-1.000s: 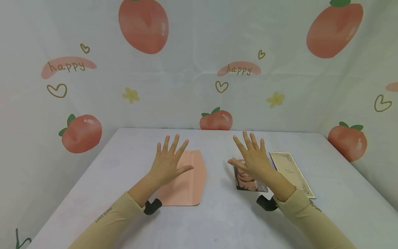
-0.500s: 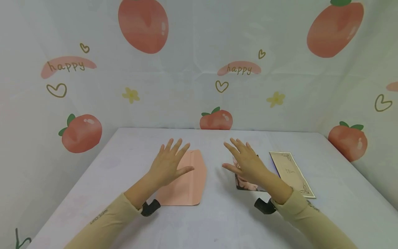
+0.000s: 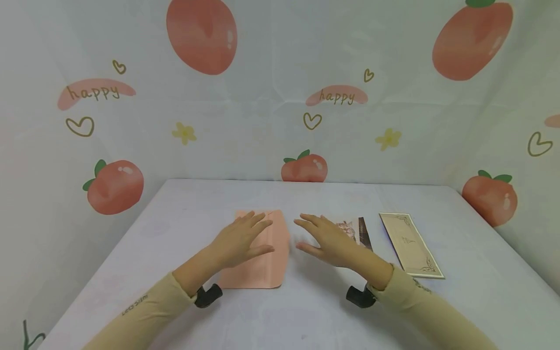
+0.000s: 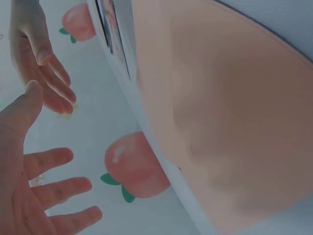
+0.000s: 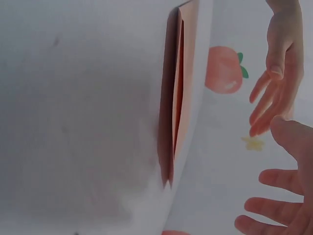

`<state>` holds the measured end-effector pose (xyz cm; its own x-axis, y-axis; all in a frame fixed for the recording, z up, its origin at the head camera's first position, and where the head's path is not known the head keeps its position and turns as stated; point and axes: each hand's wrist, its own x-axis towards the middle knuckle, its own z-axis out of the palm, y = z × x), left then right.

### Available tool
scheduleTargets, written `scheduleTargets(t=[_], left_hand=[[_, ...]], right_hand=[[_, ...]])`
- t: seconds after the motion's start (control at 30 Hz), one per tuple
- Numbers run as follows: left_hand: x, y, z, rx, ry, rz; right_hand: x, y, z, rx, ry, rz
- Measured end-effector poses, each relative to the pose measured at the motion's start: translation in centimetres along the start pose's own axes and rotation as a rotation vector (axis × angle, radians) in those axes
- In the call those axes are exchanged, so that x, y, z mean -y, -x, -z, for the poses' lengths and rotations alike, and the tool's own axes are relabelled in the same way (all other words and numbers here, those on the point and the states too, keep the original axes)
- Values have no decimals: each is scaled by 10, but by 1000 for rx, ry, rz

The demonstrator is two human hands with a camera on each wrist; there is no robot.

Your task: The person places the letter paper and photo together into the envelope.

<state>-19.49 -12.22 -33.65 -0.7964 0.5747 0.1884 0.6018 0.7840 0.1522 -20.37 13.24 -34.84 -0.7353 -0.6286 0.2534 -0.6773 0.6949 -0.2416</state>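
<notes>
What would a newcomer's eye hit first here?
Probably the big red fruit prints on the pale backdrop behind the table. Next, in the head view, the left hand overlaps the pink envelope and the right hand partly hides a picture card. A cream card lies farther right.

Beige sleeves (image 3: pixel 150 316), dark lettering (image 3: pixel 134 305) along both; stubby black wrist pieces (image 3: pixel 209 296); bare fingers (image 3: pixel 261 250).

white cloth backdrop (image 3: pixel 262 58) | red fruit prints (image 3: pixel 201 36), gold heart outlines (image 3: pixel 312 121), yellow flowers (image 3: pixel 183 133) | pale tabletop (image 3: pixel 302 316) | soft light
</notes>
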Motion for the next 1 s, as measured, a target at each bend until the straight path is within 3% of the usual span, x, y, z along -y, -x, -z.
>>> scheduleTargets(t=[0.23,0.57,0.77,1.0], left_hand=[[1,2,-6,109,30,-49],[0,7,-19,283,-52,-149],[2,10,-23,319,3,-137],[4,12,-27,365,67,-107]], right_hand=[[9,-6,-11,62,-38,47],[18,-12,-26,138,-49,87],[20,-15,-35,175,-58,96],[25,-18,-41,242,-91,32]])
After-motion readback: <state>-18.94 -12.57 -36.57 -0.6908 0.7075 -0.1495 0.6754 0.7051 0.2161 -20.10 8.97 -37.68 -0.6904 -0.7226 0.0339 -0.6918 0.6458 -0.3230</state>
